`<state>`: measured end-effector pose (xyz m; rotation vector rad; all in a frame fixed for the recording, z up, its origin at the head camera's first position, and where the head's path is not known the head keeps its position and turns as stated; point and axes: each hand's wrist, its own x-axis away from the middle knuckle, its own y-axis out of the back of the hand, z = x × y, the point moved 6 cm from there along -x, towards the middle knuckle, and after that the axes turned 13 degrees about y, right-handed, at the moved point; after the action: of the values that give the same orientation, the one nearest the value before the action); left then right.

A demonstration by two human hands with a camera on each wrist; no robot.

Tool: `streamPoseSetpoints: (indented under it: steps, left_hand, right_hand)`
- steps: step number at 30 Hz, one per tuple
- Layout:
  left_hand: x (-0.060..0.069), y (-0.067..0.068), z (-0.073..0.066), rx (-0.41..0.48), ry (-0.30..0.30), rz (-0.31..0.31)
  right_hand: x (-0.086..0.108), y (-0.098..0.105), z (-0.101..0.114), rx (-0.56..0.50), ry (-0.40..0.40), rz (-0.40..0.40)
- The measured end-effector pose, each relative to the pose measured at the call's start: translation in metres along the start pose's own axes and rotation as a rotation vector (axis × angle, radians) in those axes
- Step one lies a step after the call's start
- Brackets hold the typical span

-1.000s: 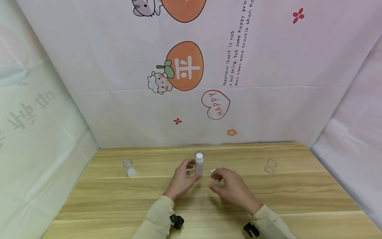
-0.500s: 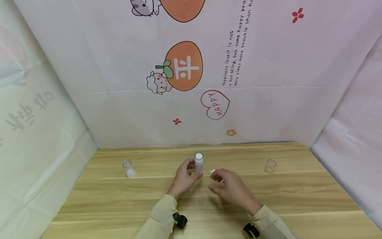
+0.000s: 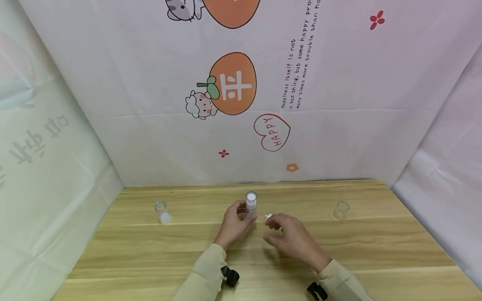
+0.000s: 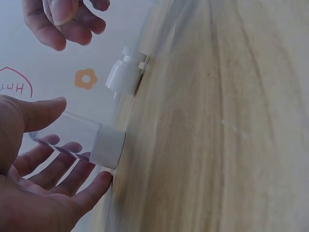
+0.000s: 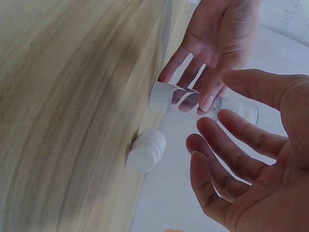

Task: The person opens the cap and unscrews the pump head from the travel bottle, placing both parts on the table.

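In the head view, the left hand holds an upright clear bottle at its side, thumb at the front and fingers behind. The left wrist view shows the bottle's white base on the wood. Just right of the bottle stands a small white pump-like piece, partly covered by the right hand. That hand hovers with loosely bent fingers, thumb apart, holding nothing. In the right wrist view, the white piece stands apart from both the bottle and the hand.
At the left of the wooden table stands a clear container with a white part. A clear, cup-like piece is at the right. Behind the table hangs a printed white cloth, with more cloth at both sides.
My left thumb has moved a little up and right across the bottle's front, and the left wrist has shifted right. The bottle and my right hand have hardly moved.
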<state>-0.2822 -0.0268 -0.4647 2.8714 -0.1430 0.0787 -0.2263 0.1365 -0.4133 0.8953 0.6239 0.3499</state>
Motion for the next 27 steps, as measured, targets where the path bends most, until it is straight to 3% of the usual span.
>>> streamPoseSetpoints:
  steps: [13, 27]
  left_hand:
    - [-0.002, -0.001, 0.000, 0.006, -0.012, -0.029]
    - [0.005, 0.003, -0.010, -0.029, -0.030, -0.017]
  right_hand:
    - [0.000, 0.000, -0.001, -0.001, 0.006, -0.006]
    - [-0.001, 0.000, -0.001, -0.009, -0.021, -0.007]
